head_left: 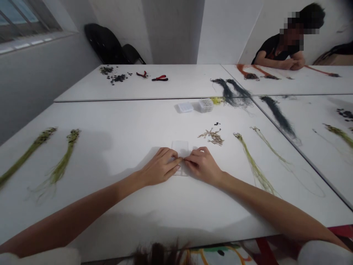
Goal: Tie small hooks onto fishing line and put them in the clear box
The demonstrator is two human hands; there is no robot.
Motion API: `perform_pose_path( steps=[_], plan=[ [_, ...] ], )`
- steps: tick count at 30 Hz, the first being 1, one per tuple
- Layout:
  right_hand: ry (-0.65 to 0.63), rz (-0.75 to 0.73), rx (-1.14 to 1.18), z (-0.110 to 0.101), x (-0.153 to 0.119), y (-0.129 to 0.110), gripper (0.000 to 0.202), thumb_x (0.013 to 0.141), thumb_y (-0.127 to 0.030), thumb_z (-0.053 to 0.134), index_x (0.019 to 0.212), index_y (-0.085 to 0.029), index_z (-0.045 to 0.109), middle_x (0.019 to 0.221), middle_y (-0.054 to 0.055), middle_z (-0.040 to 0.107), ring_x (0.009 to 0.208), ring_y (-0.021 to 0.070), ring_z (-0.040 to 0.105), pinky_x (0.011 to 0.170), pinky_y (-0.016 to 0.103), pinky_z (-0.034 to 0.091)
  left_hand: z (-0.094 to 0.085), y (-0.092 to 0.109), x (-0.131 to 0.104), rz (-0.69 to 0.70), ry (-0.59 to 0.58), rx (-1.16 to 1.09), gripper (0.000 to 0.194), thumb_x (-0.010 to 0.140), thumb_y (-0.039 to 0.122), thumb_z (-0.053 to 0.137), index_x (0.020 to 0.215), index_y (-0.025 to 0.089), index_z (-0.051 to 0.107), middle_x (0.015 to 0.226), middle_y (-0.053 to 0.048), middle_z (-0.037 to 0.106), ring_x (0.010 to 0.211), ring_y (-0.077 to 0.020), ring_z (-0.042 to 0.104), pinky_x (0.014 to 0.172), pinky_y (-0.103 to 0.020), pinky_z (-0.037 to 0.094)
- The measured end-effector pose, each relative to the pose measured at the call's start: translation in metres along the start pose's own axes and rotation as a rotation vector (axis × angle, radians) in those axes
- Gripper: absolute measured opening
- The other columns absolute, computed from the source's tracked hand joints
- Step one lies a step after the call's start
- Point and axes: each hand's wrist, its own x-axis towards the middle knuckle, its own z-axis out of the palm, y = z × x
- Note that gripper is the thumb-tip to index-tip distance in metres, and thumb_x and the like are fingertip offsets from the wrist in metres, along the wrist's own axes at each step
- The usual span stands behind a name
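Note:
A small clear plastic case (180,145) lies open on the white table in front of me. Over its near half, my left hand (162,165) and my right hand (203,164) meet with their fingertips nearly touching. Both hands are closed in a pinch, and whatever lies between the fingertips is too small to make out. Just beyond my right hand is a loose pile of thin brass-coloured pieces (215,137), with a few tiny dark bits (217,124) behind it.
Yellow-green thread bundles lie left (62,162) and right (249,158). Farther back are stacked clear cases (206,105), dark thread bundles (227,92), red-handled pliers (160,78) and black pieces (119,78). A person (278,51) sits at the far right, arms on the white table (132,121).

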Motion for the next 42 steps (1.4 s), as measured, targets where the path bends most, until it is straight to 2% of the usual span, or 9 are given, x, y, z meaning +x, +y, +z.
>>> perform_pose_path(
  steps=[5,8,13,22,29,33,36,39,42],
  plan=[
    [0.057,-0.125,-0.127,0.000,-0.005,-0.003,0.021,0.092,-0.017,0.052,0.088,-0.018,0.072,0.074,0.003,0.064,0.064,0.0119,0.055,0.096,0.038,0.031,0.001,0.001,-0.001,0.011,0.000,-0.010,0.024,0.094,0.018,0.049,0.113,0.015,0.062,0.097,-0.010,0.057,0.093,-0.0213,0.052,0.088,-0.041,0.045],
    [0.071,-0.150,-0.150,0.001,-0.005,-0.003,0.020,0.091,-0.017,0.052,0.089,-0.018,0.072,0.076,0.003,0.064,0.063,0.0117,0.054,0.096,0.038,0.032,0.002,0.002,-0.001,-0.002,0.007,-0.006,0.023,0.094,0.018,0.049,0.111,0.016,0.064,0.096,-0.009,0.058,0.093,-0.0213,0.052,0.088,-0.041,0.044],
    [0.056,-0.123,-0.116,0.001,-0.004,-0.003,0.020,0.091,-0.017,0.051,0.090,-0.018,0.072,0.077,0.003,0.066,0.066,0.0127,0.056,0.095,0.038,0.032,-0.002,0.003,0.001,-0.023,-0.027,0.012,0.024,0.095,0.020,0.048,0.112,0.017,0.065,0.096,-0.008,0.060,0.093,-0.0217,0.053,0.092,-0.045,0.040],
    [0.036,-0.015,-0.019,0.000,-0.004,0.001,0.019,0.090,-0.019,0.053,0.102,-0.019,0.067,0.076,0.002,0.066,0.071,0.0144,0.058,0.092,0.035,0.033,-0.003,0.004,0.002,-0.072,-0.032,-0.052,0.027,0.096,0.022,0.047,0.117,0.019,0.063,0.099,-0.009,0.058,0.096,-0.0217,0.051,0.091,-0.042,0.042],
    [0.046,-0.039,-0.064,0.002,-0.003,0.004,0.019,0.090,-0.017,0.052,0.091,-0.019,0.071,0.078,0.003,0.066,0.072,0.0138,0.057,0.093,0.036,0.032,0.000,0.004,0.004,-0.087,-0.033,-0.022,0.027,0.095,0.022,0.047,0.116,0.018,0.063,0.098,-0.009,0.060,0.096,-0.0225,0.052,0.090,-0.043,0.040],
    [0.048,-0.031,-0.080,0.000,-0.002,0.002,0.020,0.091,-0.018,0.052,0.090,-0.018,0.071,0.078,0.003,0.066,0.071,0.0137,0.057,0.094,0.036,0.032,-0.001,0.002,0.003,-0.130,-0.047,-0.085,0.030,0.096,0.023,0.047,0.123,0.021,0.060,0.102,-0.008,0.062,0.099,-0.0220,0.053,0.093,-0.044,0.038],
    [0.047,-0.026,-0.079,-0.001,-0.002,0.001,0.019,0.091,-0.018,0.052,0.092,-0.018,0.071,0.078,0.003,0.066,0.072,0.0141,0.057,0.093,0.036,0.032,-0.003,-0.003,0.000,-0.178,0.002,-0.164,0.032,0.096,0.021,0.048,0.127,0.021,0.057,0.106,-0.006,0.063,0.101,-0.0202,0.055,0.094,-0.042,0.039],
    [0.048,-0.027,-0.075,0.000,-0.003,0.002,0.019,0.091,-0.018,0.052,0.094,-0.019,0.071,0.079,0.004,0.067,0.073,0.0147,0.057,0.093,0.036,0.032,-0.005,-0.007,-0.002,-0.227,0.070,-0.187,0.030,0.095,0.020,0.049,0.123,0.022,0.059,0.106,-0.006,0.064,0.100,-0.0199,0.056,0.091,-0.041,0.041],
    [0.052,-0.030,-0.072,0.001,-0.003,0.003,0.018,0.091,-0.018,0.053,0.095,-0.019,0.070,0.080,0.004,0.067,0.073,0.0150,0.057,0.093,0.036,0.032,-0.007,-0.009,-0.003,-0.252,0.091,-0.190,0.028,0.095,0.020,0.049,0.119,0.024,0.063,0.105,-0.005,0.064,0.099,-0.0195,0.056,0.090,-0.040,0.042]
  ],
)
